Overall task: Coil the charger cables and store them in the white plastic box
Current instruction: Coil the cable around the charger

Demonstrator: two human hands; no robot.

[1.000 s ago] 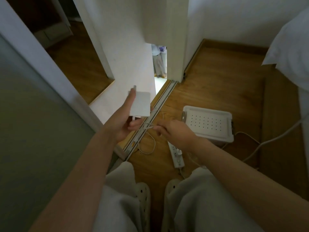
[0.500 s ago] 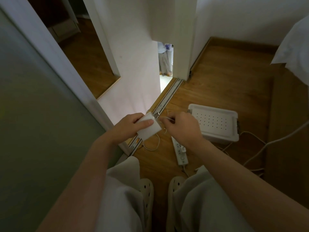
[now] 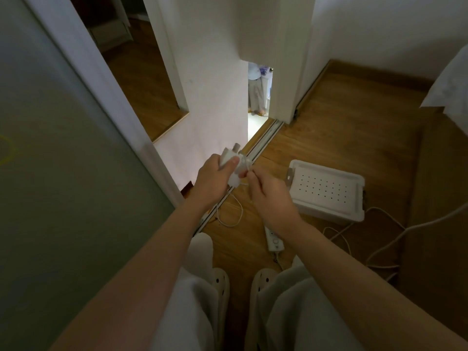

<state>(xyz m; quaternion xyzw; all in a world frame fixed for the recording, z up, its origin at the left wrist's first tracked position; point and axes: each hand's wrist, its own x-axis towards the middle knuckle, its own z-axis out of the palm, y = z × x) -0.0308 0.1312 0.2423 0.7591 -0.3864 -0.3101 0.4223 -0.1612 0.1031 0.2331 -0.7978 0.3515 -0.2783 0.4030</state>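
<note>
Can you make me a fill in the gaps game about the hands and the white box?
1. The left hand grips a charger coloured ___.
2. The right hand pinches the thin cable coming from the ___.
3. The white plastic box lies to the ___ of both hands.
Missing words: white, charger, right.
</note>
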